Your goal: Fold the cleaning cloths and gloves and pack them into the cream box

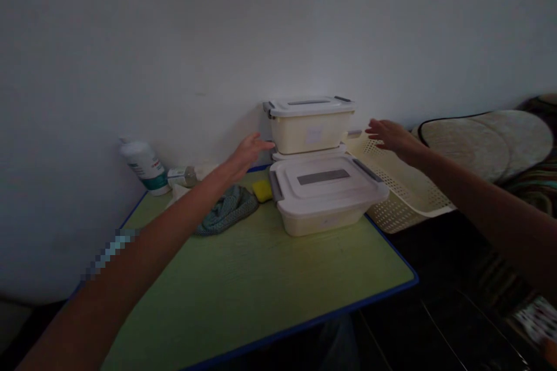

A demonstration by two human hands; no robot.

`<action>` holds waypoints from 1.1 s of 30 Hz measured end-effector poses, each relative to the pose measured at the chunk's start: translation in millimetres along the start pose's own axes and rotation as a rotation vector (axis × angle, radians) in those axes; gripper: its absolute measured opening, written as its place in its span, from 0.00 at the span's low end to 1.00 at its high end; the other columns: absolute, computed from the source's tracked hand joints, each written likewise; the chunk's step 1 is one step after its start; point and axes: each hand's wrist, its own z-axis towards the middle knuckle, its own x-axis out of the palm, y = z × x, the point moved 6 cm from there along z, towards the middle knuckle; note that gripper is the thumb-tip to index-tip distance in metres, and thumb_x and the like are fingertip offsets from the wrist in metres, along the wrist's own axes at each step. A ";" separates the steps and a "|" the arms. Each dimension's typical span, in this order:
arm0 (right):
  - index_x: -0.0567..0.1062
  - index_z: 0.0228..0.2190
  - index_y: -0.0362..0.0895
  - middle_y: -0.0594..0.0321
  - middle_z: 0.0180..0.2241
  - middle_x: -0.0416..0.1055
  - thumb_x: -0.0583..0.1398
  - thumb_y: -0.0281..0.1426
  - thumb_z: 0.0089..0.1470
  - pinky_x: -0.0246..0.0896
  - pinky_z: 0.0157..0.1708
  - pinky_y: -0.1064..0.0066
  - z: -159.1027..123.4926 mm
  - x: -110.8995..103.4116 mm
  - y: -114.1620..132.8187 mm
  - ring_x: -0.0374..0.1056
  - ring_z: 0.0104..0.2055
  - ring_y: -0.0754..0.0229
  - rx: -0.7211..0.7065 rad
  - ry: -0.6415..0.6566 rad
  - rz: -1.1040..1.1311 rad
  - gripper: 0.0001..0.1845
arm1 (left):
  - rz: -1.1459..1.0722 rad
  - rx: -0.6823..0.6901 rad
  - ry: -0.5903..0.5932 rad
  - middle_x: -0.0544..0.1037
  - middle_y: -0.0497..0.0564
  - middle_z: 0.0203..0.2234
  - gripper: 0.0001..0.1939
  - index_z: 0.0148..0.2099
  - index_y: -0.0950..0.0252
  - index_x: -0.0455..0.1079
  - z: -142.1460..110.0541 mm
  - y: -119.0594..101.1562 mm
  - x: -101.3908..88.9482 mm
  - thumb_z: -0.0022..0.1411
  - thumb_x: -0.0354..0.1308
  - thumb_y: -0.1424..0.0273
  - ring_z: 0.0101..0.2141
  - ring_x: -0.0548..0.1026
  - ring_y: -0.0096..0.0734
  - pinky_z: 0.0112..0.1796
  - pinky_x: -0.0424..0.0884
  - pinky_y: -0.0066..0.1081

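A cream lidded storage box [310, 125] with grey latches sits stacked on another box at the back of the green table [243, 284]. A larger lidded box [325, 192] stands in front of them. My left hand [249, 153] reaches toward the top box's left side, fingers apart, just short of touching it. My right hand [389, 136] hovers by the box's right side, fingers spread, above a cream perforated basket [402, 191]. Neither hand holds anything.
A crumpled grey-green cloth [227, 210] and a yellow sponge [262, 189] lie left of the boxes. A white bottle [144, 166] stands by the wall at the table's back left. Round cushions [487, 142] lie at right. The wall is close behind.
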 end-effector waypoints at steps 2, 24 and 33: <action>0.69 0.39 0.45 0.50 0.51 0.66 0.50 0.48 0.55 0.62 0.49 0.51 16.6 5.8 1.8 0.63 0.54 0.47 -0.006 0.026 0.028 0.21 | 0.027 0.005 0.017 0.56 0.66 0.61 0.45 0.64 0.71 0.47 23.2 -6.8 0.3 0.47 0.62 0.66 0.62 0.53 0.46 0.59 0.48 0.46; 0.63 0.40 0.46 0.57 0.47 0.70 0.64 0.23 0.36 0.65 0.49 0.55 41.4 46.2 2.6 0.68 0.49 0.54 -0.153 0.023 0.459 0.26 | 0.003 0.239 0.142 0.65 0.60 0.55 0.40 0.59 0.68 0.53 59.5 -13.6 47.2 0.42 0.61 0.77 0.55 0.64 0.45 0.56 0.60 0.46; 0.64 0.44 0.47 0.59 0.54 0.64 0.66 0.27 0.34 0.62 0.53 0.54 -31.9 13.3 20.6 0.63 0.55 0.50 -0.325 0.037 0.471 0.32 | 0.062 0.505 0.185 0.51 0.54 0.64 0.50 0.65 0.58 0.44 -7.8 -31.1 44.3 0.43 0.65 0.72 0.62 0.53 0.44 0.60 0.49 0.44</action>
